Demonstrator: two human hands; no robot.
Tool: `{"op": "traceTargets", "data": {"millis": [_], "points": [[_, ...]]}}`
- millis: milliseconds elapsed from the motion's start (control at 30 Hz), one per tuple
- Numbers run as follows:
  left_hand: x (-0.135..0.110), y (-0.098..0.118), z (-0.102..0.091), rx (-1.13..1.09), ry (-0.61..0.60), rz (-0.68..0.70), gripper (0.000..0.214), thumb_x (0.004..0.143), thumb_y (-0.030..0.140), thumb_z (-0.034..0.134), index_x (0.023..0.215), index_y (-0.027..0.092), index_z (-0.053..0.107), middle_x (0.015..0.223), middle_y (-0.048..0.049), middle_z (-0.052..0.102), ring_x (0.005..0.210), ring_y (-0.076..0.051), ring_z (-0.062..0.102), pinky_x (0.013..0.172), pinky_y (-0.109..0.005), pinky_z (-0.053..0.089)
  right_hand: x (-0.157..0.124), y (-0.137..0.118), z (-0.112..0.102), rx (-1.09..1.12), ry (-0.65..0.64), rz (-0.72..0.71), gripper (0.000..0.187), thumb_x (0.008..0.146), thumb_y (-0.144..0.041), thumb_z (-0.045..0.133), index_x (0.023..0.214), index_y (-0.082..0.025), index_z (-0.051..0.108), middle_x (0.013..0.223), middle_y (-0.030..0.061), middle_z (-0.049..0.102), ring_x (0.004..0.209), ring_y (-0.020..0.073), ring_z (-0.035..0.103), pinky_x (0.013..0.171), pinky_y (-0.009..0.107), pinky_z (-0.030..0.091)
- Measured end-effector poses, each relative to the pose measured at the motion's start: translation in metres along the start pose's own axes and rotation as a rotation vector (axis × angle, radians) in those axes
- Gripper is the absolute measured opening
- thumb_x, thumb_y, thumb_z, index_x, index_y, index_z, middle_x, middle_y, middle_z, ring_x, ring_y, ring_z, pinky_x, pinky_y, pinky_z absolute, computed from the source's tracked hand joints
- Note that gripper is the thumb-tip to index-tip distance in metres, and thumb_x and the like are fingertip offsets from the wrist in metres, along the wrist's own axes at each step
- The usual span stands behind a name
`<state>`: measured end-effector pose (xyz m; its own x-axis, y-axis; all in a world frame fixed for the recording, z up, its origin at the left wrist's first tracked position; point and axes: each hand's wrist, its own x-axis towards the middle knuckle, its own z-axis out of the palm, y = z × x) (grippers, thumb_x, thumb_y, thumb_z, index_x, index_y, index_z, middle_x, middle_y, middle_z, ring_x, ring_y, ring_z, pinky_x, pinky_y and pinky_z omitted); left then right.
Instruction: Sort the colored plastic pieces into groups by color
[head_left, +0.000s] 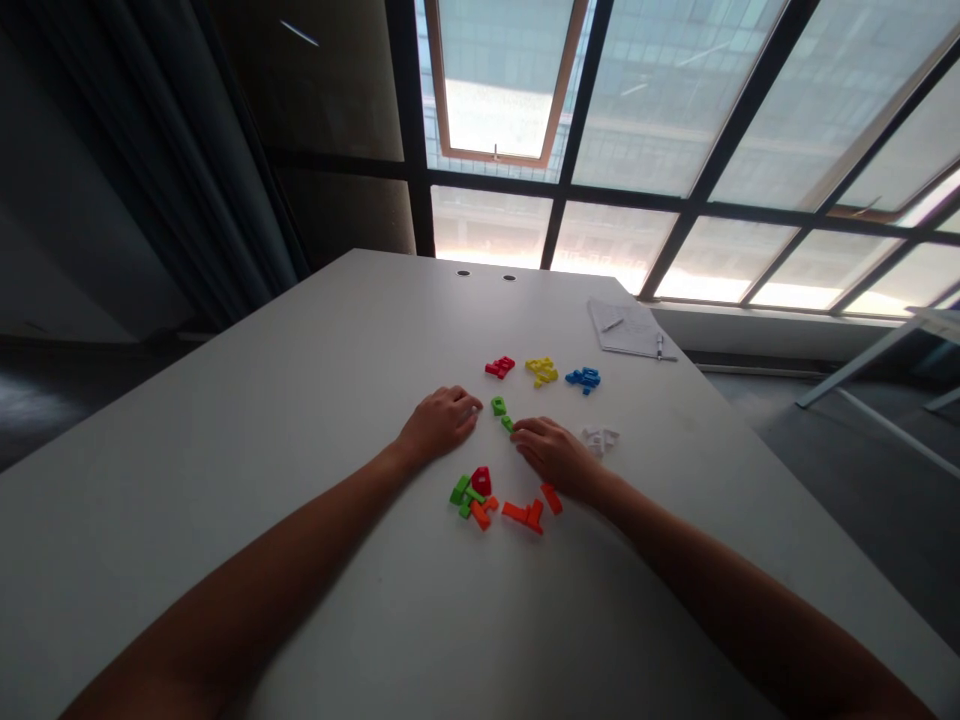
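Where the two green pieces (pixel 502 413) lie on the desk (pixel 315 380), they sit in the gap between your hands, one just beyond the other. Together they form a short line that runs from far-left to near-right.

The near end of that line meets the fingertips of your right hand (pixel 556 457). This hand lies palm down with the fingers spread flat and grips nothing. It is the nearer hand, and it touches the closer green piece.

Your left hand (pixel 441 421) rests on the other side of the gap, just beside the farther green piece but apart from it. Its fingers are loosely curled, knuckles up. You cannot tell whether anything small lies under its fingertips.

Beyond the green pieces, three sorted groups stand in a row: the red group (pixel 499 367), the yellow group (pixel 541 371) and the blue group (pixel 583 378).

The white group (pixel 600 438) lies just to the right of your right hand.

On the near side, between your wrists, lies a mixed heap (pixel 474 496) of green, red and orange pieces, with more orange pieces (pixel 526 514) beside it.

A sheet of paper (pixel 626 325) with a pen (pixel 660 345) lies well apart, at the far right edge of the desk.
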<state>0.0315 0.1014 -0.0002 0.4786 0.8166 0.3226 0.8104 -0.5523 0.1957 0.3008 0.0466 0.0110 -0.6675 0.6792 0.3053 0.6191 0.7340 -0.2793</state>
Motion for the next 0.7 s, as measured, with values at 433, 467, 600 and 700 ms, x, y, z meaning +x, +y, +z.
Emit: {"op": "traceTargets", "data": {"millis": [433, 467, 600, 700], "points": [[0.0, -0.002, -0.001, -0.025, -0.006, 0.013, 0.029, 0.1, 0.031, 0.057, 0.122, 0.027, 0.077, 0.117, -0.0086, 0.072, 0.107, -0.026, 0.066, 0.098, -0.039, 0.055, 0.0, 0.001, -0.039, 0.275, -0.294, 0.193, 0.047, 0.106, -0.048, 0.057, 0.146, -0.022, 0.061, 0.145, 0.0155, 0.062, 0.119, 0.0269, 0.066, 0.101, 0.043, 0.054], [0.0, -0.002, -0.001, -0.028, -0.008, 0.014, 0.03, 0.1, 0.031, 0.057, 0.122, 0.027, 0.077, 0.117, -0.0085, 0.072, 0.107, -0.026, 0.066, 0.099, -0.039, 0.055, -0.001, 0.0, -0.048, 0.307, -0.397, 0.221, 0.052, 0.101, -0.055, 0.063, 0.142, -0.022, 0.064, 0.138, 0.0139, 0.065, 0.112, 0.0261, 0.068, 0.095, 0.041, 0.056], [0.0, -0.002, 0.001, -0.025, -0.013, 0.008, 0.03, 0.1, 0.031, 0.057, 0.122, 0.027, 0.076, 0.119, -0.0085, 0.072, 0.108, -0.026, 0.066, 0.098, -0.04, 0.055, -0.006, -0.009, -0.069, 0.289, -0.709, 0.282, 0.077, 0.078, -0.058, 0.086, 0.144, -0.026, 0.062, 0.141, 0.0108, 0.06, 0.104, 0.0257, 0.067, 0.083, 0.035, 0.053], [0.0, -0.002, 0.001, -0.026, -0.015, 0.004, 0.031, 0.1, 0.031, 0.056, 0.122, 0.027, 0.076, 0.119, -0.0086, 0.072, 0.108, -0.027, 0.066, 0.097, -0.04, 0.055, -0.007, -0.015, -0.069, 0.253, -0.739, 0.259, 0.059, 0.082, -0.044, 0.084, 0.135, -0.025, 0.068, 0.135, 0.0095, 0.062, 0.104, 0.0254, 0.065, 0.083, 0.034, 0.051]]}}
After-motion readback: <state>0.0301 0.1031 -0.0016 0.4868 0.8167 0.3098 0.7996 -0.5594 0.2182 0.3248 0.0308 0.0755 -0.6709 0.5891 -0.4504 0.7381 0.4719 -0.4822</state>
